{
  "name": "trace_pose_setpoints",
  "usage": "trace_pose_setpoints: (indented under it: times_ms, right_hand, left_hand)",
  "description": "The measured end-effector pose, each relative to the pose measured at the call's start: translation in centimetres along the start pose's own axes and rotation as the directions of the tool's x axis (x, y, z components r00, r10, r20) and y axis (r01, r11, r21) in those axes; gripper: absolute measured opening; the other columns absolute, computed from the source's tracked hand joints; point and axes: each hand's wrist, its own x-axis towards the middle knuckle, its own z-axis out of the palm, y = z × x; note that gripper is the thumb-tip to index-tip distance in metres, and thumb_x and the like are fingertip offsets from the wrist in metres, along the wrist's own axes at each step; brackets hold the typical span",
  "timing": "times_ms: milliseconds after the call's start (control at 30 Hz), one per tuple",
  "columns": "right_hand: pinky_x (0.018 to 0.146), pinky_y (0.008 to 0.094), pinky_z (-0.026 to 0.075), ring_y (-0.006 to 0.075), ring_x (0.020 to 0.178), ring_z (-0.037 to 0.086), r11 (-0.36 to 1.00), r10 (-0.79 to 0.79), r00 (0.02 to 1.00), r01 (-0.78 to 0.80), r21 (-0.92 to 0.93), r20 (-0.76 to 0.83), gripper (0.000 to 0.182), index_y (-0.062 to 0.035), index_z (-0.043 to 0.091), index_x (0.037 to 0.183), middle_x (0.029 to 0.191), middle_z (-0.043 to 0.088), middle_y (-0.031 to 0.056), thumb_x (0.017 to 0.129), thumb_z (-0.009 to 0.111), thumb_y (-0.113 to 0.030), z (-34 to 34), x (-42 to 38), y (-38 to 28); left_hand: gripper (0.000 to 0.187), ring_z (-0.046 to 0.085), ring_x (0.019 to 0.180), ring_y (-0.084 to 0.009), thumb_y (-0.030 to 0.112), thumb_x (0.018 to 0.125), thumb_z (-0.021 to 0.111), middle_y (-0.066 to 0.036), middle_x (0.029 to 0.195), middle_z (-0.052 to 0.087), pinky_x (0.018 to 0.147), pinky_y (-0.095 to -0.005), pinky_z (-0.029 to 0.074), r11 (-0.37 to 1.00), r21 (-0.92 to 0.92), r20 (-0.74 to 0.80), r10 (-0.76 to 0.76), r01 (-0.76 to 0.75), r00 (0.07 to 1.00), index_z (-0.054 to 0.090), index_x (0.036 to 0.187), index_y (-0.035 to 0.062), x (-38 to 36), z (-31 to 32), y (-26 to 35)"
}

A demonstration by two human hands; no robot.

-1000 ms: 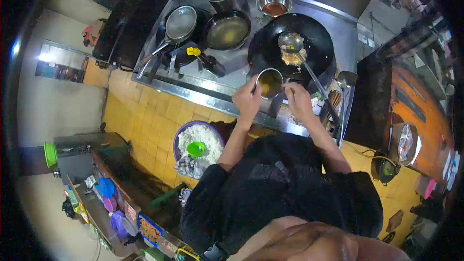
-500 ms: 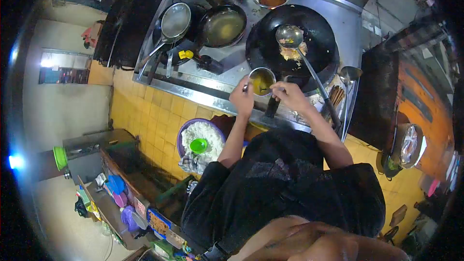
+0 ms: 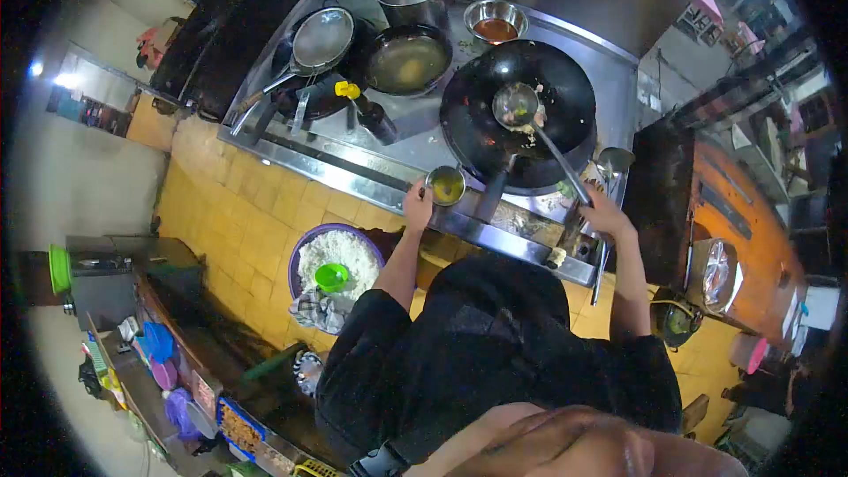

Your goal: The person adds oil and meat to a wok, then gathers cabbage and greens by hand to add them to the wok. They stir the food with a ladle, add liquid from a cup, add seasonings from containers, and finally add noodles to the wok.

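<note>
Gripping small round steel cup (image 3: 446, 185) at near stove edge (image 3: 353, 184), left hand (image 3: 417, 206); right hand (image 3: 606, 214) grasps long steel ladle (image 3: 539, 128) resting in black wok (image 3: 517, 115), bare steel between cup and pans.

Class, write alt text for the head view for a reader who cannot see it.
Seen from above, a person at a steel stove holds a small metal cup in the left hand, while the right hand grips a ladle resting in a black wok.
</note>
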Motion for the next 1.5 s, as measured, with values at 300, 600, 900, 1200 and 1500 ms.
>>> trace_pose_setpoints:
  times_ms: [300,600,900,1200,1500]
  right_hand:
    - [0.078,0.0483,0.047,0.0413,0.089,0.059,0.942,0.123,0.947,-0.205,-0.266,-0.296,0.04,-0.0054,0.045,0.119,0.099,0.059,0.0273,0.081,0.048,-0.015,7.3,4.3,-4.1]
    - [0.083,0.047,0.046,0.0423,0.1,0.057,0.912,0.09,0.975,-0.163,-0.377,-0.204,0.043,-0.0014,0.048,0.119,0.106,0.059,0.0276,0.078,0.049,-0.016,4.8,5.3,-2.9]
    - [0.081,0.0462,0.046,0.0394,0.09,0.06,0.769,-0.235,0.972,0.178,-0.614,-0.013,0.045,0.0005,0.056,0.113,0.096,0.062,0.0239,0.081,0.057,-0.032,0.4,4.5,-4.2]
    - [0.081,0.0466,0.046,0.0394,0.091,0.059,0.619,-0.5,0.825,0.126,-0.775,-0.265,0.046,0.0002,0.058,0.111,0.097,0.062,0.0246,0.078,0.061,-0.031,12.7,2.5,-17.0]
    - [0.094,0.0442,0.038,0.0389,0.105,0.05,0.156,-0.966,0.187,0.972,-0.174,0.177,0.052,0.0026,0.051,0.119,0.111,0.055,0.0236,0.082,0.06,-0.033,45.0,-12.3,-46.1]
  left_hand:
    - [0.031,0.055,0.087,-0.0361,0.011,0.082,0.058,-0.019,0.098,0.055,0.076,-0.039,0.047,0.986,0.148,-0.032,0.086,-0.08,0.996,0.054,0.111,0.0004,-2.1,-2.5,3.1]
    - [0.036,0.057,0.092,-0.0295,0.012,0.084,0.057,-0.018,0.104,0.056,0.08,-0.0345,0.046,0.981,-0.06,-0.184,-0.195,0.187,0.963,0.049,0.116,-0.0026,-19.0,-10.2,5.8]
    - [0.029,0.064,0.088,-0.0274,0.02,0.082,0.058,-0.016,0.098,0.065,0.079,-0.0363,0.05,0.704,-0.191,-0.605,-0.633,0.684,0.483,0.058,0.105,0.0021,-44.2,-19.4,4.5]
    - [0.032,0.062,0.075,-0.0157,0.024,0.079,0.064,-0.009,0.086,0.066,0.068,-0.0297,0.049,0.642,-0.541,-0.56,-0.757,0.544,0.337,0.061,0.102,0.0015,-62.6,-21.7,5.7]
    - [0.034,0.059,0.076,-0.0136,0.021,0.084,0.062,-0.007,0.085,0.064,0.069,-0.0287,0.048,0.758,-0.594,-0.774,-0.63,0.271,0.064,0.056,0.109,-0.0016,-78.6,-34.9,12.4]
